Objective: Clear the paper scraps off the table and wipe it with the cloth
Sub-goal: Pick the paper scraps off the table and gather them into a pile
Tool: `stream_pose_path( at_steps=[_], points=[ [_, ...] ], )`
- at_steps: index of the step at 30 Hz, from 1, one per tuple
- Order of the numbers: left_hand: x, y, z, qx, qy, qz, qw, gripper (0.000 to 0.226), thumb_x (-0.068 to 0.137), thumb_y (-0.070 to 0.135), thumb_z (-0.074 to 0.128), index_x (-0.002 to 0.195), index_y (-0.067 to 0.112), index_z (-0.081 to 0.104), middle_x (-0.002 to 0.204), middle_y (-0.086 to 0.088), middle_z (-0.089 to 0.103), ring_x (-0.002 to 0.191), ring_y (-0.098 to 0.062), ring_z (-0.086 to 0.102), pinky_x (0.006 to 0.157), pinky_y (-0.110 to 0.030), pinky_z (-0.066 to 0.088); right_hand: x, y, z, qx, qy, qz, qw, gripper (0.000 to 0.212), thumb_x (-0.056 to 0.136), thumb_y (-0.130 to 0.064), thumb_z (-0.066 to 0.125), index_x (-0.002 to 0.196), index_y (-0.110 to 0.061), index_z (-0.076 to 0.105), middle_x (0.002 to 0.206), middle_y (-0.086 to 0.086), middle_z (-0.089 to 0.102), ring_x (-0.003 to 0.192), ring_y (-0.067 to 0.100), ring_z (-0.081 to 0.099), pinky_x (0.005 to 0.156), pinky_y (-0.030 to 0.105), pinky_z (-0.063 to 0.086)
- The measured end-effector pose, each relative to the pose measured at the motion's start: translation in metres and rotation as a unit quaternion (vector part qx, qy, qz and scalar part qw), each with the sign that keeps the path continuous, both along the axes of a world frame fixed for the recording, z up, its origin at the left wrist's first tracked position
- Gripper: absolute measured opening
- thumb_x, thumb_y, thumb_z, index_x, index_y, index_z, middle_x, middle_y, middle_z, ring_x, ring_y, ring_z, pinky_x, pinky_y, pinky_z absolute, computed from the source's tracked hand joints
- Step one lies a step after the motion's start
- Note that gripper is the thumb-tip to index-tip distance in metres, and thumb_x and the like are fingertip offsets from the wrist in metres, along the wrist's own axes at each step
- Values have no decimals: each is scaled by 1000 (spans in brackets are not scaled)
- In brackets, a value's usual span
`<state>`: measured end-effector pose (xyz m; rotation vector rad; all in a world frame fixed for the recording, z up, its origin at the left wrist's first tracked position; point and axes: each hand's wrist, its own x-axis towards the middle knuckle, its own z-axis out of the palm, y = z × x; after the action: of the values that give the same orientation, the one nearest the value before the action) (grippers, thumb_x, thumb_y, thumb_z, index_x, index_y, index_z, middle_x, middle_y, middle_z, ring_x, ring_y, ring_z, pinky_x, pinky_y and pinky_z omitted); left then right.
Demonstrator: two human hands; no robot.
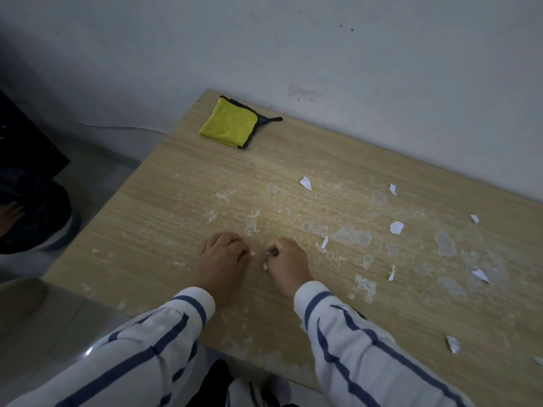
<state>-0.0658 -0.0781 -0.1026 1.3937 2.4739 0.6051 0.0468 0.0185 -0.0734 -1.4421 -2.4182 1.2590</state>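
Observation:
Several white paper scraps [396, 227] lie scattered over the right half of the wooden table [152, 201], which is blotched with pale dried stains. A folded yellow cloth [228, 122] with a dark edge rests at the table's far left corner. My left hand [223, 259] and my right hand [286, 264] sit close together near the front middle, both with fingers curled. A tiny white scrap shows at my left fingertips, and small white bits peek from my right fist. What else each hand encloses is hidden.
A grey-white wall [352, 54] runs along the table's far edge. To the left, below the table, is a tiled floor [97, 177] with a dark object [32, 218] and a thin cable. My striped sleeves cover the table's front edge.

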Motion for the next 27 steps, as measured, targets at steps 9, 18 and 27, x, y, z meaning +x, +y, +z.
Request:
stream_pose_path(
  at_steps=[9,18,27],
  points=[
    [-3,0,3,-13,8,-25,1000,53,86,45,26,108,20,68,112,0,63,110,-24,50,94,-38,39,-11,-4,5,45,1,35,998,27,94,-17,47,112,-5,64,115,12,57,103,27,55,88,28,42],
    [0,31,13,-16,-32,-65,997,60,79,42,24,120,16,60,123,-2,58,118,-25,46,100,-39,36,26,23,3,143,4,-72,987,29,85,0,48,108,-8,63,117,9,52,108,23,50,95,26,41],
    [-12,94,15,-28,-26,-92,995,35,94,25,44,125,15,54,129,-5,53,121,-25,42,102,-38,33,44,54,-8,125,-116,-85,982,34,92,0,33,118,-1,55,128,15,46,117,30,45,100,35,40]
  ],
)
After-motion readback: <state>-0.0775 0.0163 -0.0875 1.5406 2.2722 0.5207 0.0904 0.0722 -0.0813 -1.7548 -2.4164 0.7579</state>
